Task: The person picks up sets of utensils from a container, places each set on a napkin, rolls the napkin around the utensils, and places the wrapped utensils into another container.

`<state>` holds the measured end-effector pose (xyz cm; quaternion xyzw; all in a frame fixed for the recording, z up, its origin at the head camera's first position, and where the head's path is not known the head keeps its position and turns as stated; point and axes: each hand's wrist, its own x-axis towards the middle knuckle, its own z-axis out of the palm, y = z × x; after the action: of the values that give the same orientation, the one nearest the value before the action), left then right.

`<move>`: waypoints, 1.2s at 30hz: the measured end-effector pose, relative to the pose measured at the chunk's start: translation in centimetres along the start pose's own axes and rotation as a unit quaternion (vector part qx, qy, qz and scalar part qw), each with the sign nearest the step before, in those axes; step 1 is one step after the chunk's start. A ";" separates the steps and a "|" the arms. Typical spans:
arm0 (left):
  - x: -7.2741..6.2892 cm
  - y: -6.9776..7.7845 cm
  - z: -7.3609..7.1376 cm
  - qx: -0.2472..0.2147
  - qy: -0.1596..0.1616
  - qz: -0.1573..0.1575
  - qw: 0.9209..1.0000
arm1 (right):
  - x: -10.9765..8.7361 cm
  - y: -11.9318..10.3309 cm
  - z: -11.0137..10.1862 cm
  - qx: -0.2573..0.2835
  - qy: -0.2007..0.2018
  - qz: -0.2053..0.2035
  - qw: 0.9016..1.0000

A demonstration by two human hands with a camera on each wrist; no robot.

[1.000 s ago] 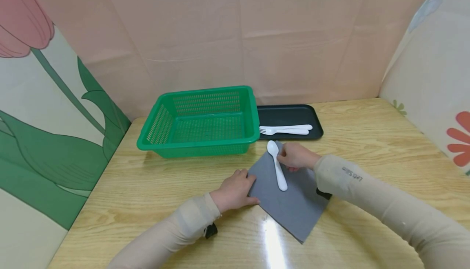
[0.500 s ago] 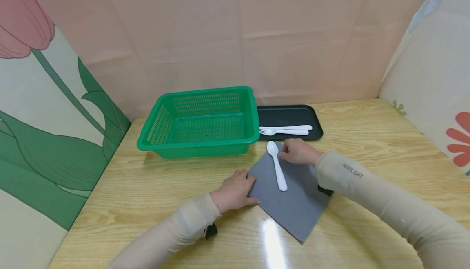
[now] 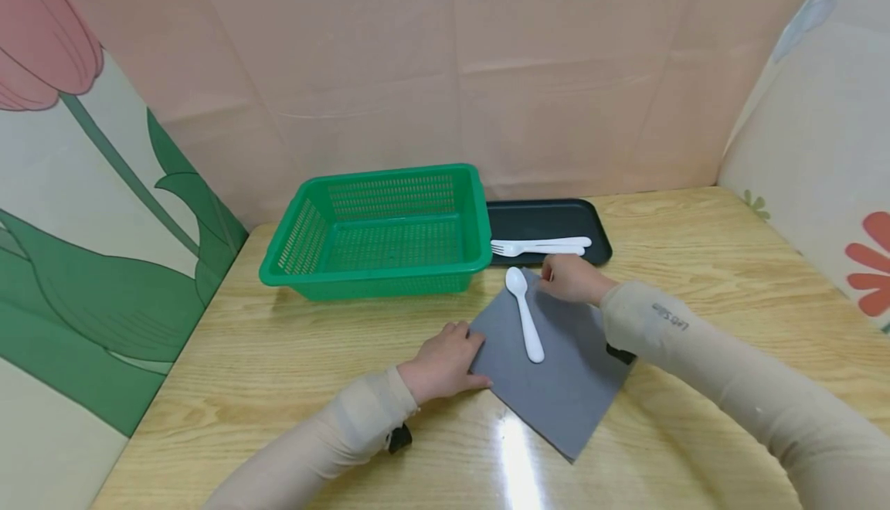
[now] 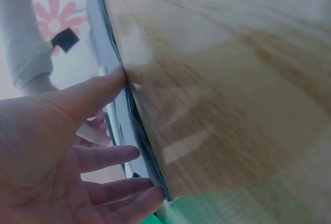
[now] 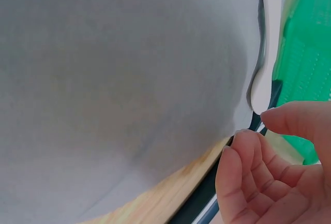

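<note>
Pink sheeting [image 3: 389, 62] is hung behind a wood-grain table [image 3: 292, 363], where a green basket [image 3: 378, 287] and black tray [image 3: 542, 220] are set. Before them, a grey cloth [image 3: 570, 394] is touched by the outstretched left hand [image 3: 443, 365]; whether it is pinched by the curled right hand [image 3: 573, 280] cannot be told. A white spoon [image 3: 525, 322] is laid on it.

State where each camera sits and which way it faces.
Head: on the head, facing forward and down at green basket, gray cloth, white spoon; left hand, right hand, sleeves show.
Left wrist: worn there, facing the cloth's edge; both hands, right sleeve show.
Right wrist: worn there, facing the cloth; right hand shows.
Head and right wrist share cloth, spoon, basket.
</note>
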<state>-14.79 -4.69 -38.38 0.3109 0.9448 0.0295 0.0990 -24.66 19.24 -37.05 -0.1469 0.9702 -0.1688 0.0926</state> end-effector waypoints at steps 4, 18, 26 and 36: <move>0.0 0.0 0.0 -0.001 -0.001 -0.001 1.000 | 0.2 0.4 -0.1 -0.003 0.021 -0.015 1.000; 0.0 0.0 0.0 0.000 0.005 0.002 1.000 | 0.6 0.5 -0.5 -0.004 0.019 -0.006 1.000; 0.0 0.0 -0.1 -0.003 0.003 0.001 1.000 | 0.9 0.8 -0.8 0.005 0.014 0.012 1.000; 0.0 0.0 -0.1 -0.003 0.002 0.003 1.000 | 1.2 1.7 -1.1 0.003 0.026 0.015 1.000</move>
<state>-14.80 -4.71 -38.28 0.3130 0.9441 0.0336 0.0978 -26.50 20.67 -36.76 -0.1275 0.9739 -0.1740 0.0705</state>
